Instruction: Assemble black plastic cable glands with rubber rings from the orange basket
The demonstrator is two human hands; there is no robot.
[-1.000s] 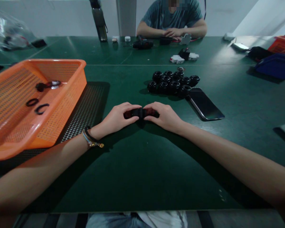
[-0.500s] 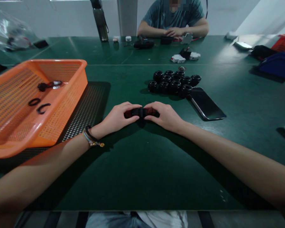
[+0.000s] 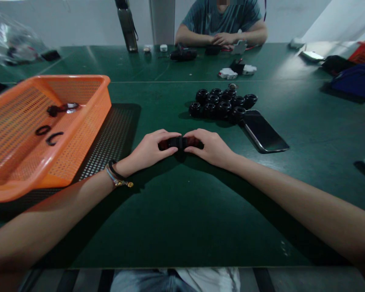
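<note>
An assembly workshop is suggested: a broad green worktable is shared with a seated person opposite; small black parts are grouped on it, and loose pieces, including a black ring, are held in a perforated orange basket.

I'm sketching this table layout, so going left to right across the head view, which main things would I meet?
Orange basket → left hand → dark piece being held → right hand → phone → blue object.
</note>
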